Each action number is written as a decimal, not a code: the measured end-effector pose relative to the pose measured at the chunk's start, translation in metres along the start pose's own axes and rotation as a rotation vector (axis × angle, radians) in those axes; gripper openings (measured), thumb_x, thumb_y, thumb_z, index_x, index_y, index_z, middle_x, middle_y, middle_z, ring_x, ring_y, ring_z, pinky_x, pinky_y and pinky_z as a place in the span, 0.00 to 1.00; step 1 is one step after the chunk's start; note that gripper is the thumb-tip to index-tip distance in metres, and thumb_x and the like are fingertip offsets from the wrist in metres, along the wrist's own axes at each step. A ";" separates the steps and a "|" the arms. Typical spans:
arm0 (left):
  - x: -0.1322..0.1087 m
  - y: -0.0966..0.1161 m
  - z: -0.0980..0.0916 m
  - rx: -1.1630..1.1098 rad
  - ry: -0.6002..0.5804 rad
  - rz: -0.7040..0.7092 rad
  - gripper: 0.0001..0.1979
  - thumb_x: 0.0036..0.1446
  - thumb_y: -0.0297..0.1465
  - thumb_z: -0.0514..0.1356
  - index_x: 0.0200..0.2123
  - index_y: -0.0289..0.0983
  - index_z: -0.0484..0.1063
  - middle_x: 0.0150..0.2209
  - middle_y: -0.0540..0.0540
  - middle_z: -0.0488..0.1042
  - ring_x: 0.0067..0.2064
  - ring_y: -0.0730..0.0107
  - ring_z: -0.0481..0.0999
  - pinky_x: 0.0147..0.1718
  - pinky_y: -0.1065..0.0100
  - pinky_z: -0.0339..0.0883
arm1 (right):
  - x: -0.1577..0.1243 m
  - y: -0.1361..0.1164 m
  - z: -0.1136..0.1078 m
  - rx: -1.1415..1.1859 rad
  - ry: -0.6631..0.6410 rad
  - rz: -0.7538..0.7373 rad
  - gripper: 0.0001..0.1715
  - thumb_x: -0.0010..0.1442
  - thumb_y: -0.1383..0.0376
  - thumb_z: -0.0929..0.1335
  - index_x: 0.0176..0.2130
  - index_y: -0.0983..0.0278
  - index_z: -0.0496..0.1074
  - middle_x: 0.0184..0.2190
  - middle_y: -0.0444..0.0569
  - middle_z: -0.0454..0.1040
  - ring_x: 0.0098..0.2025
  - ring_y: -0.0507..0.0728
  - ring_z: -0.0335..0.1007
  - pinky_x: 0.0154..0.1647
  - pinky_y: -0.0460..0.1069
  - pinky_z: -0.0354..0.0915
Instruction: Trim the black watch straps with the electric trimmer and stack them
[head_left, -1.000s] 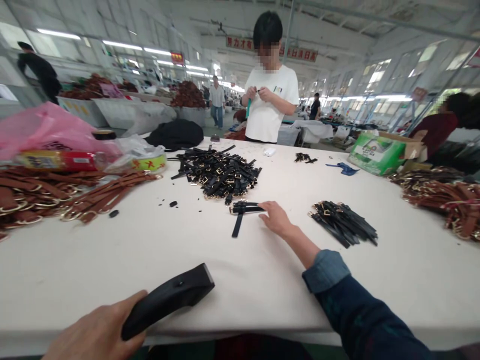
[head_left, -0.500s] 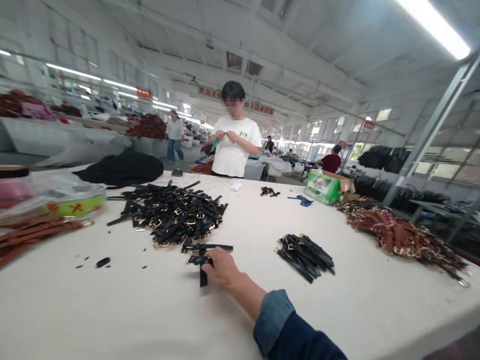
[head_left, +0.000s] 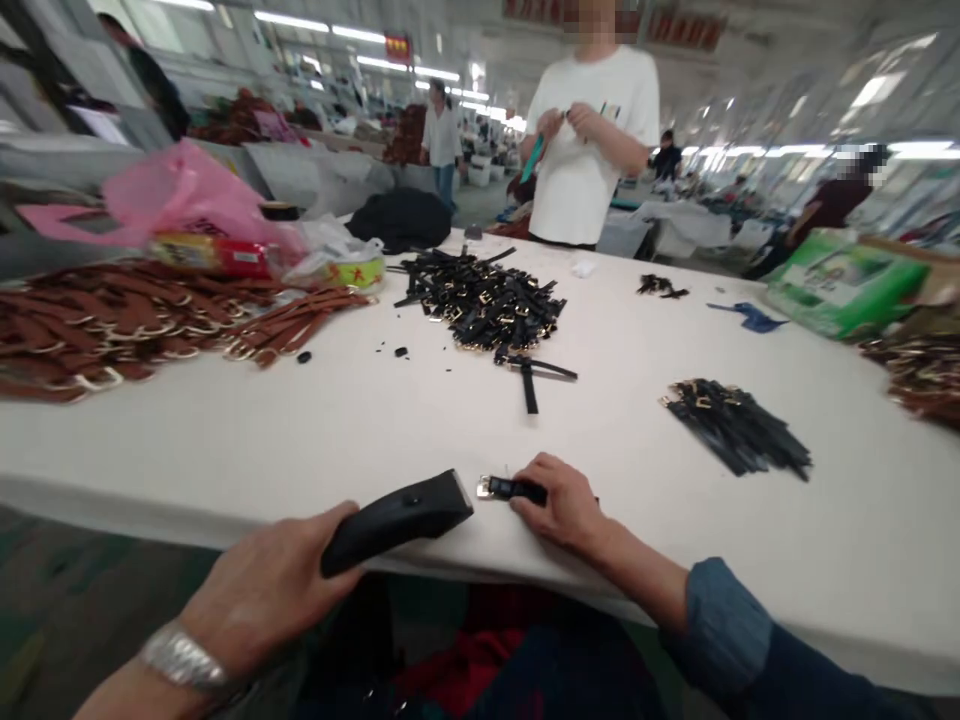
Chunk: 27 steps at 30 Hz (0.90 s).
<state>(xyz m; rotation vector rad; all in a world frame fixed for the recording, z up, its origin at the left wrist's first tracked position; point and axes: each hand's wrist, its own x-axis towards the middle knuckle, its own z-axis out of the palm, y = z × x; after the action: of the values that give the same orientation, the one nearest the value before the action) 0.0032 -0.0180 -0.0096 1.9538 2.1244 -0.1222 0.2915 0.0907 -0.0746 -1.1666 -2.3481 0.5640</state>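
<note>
My left hand, with a metal watch at the wrist, is closed round a black electric hair clipper. The clipper's head points right, towards a short black buckle strap. Pinched in my right hand, that strap lies low over the table's front edge, its gold buckle facing left and its other end mostly hidden by the hand. A small gap separates clipper and buckle. Beyond my hands, a large pile of black buckle straps sits mid-table, with two loose straps at its near side.
To the right lies a neater bunch of black straps. Brown straps and a pink bag cover the left. A green box stands at the right rear. Across the white table, a person in a white shirt works with both hands.
My right hand has drawn back from the pile to the table's front edge with a black strap. My left hand has come into view with the clipper. The view has tilted down.
</note>
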 end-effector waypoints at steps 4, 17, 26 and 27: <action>0.002 0.012 -0.010 0.091 -0.055 -0.002 0.14 0.53 0.37 0.50 0.41 0.42 0.69 0.30 0.44 0.77 0.32 0.54 0.77 0.27 0.64 0.60 | -0.002 0.002 0.000 0.031 0.031 -0.021 0.08 0.50 0.68 0.67 0.35 0.61 0.73 0.32 0.47 0.69 0.37 0.55 0.65 0.40 0.49 0.61; 0.040 0.065 -0.033 0.300 -0.129 0.118 0.17 0.48 0.37 0.51 0.42 0.41 0.68 0.35 0.40 0.78 0.36 0.51 0.77 0.32 0.59 0.65 | -0.002 0.002 -0.006 0.085 0.024 -0.022 0.07 0.47 0.70 0.66 0.31 0.63 0.67 0.31 0.46 0.66 0.36 0.54 0.62 0.37 0.48 0.60; 0.039 0.066 -0.034 0.305 -0.155 0.130 0.16 0.49 0.37 0.52 0.42 0.41 0.68 0.34 0.40 0.78 0.37 0.50 0.77 0.32 0.59 0.65 | 0.001 -0.003 -0.015 0.037 -0.047 -0.018 0.07 0.43 0.70 0.65 0.26 0.62 0.60 0.28 0.43 0.62 0.30 0.52 0.59 0.32 0.47 0.56; 0.039 0.066 -0.033 0.299 -0.154 0.135 0.16 0.49 0.37 0.52 0.42 0.41 0.68 0.35 0.40 0.78 0.37 0.50 0.77 0.32 0.59 0.65 | 0.001 -0.003 -0.015 0.045 -0.051 -0.022 0.08 0.43 0.70 0.65 0.25 0.62 0.59 0.27 0.43 0.61 0.30 0.52 0.59 0.31 0.47 0.55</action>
<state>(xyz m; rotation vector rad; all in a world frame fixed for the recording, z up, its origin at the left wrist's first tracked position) 0.0618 0.0341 0.0204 2.1629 1.9610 -0.5758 0.2977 0.0923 -0.0603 -1.1175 -2.3750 0.6428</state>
